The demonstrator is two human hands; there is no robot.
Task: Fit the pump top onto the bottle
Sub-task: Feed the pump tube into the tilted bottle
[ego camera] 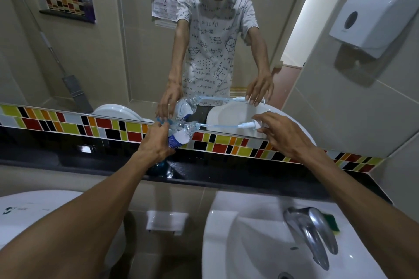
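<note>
Holding the bottle [180, 135] tilted above the black ledge [249, 173] (neck toward the right), our left hand [156, 145] gripped its base. Our right hand [277, 133] pinched the pump top [250, 125], its tube tip at the bottle's mouth.

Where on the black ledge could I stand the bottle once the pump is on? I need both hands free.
The black ledge is bare right of the bottle, below the coloured tiles. Left of the left hand it also looks bare, though dim. Crowded: under the left hand, something blue sits. The sink rim holds the tap and sponge.
</note>
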